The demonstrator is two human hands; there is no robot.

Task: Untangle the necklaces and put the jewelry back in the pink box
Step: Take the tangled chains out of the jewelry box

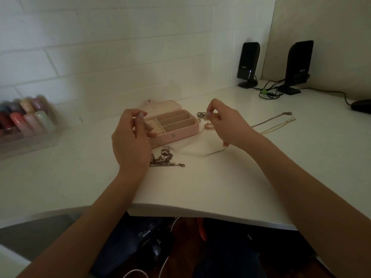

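Observation:
The pink box lies open on the white desk, its beige compartments showing. My right hand is raised to the right of the box and pinches a thin necklace with pink beads. Its blurred chain sags to the desk between my hands. My left hand hovers in front of the box's left end, thumb and forefinger pinched together, apparently on the same fine chain. A dark tangled chain lies on the desk by my left hand. Two straightened necklaces lie to the right.
A small pile of silver rings and chain sits by the box's right end. A clear tray of coloured bottles stands at the left. Two black speakers with cables and a black mouse are at the back right. The desk edge is near me.

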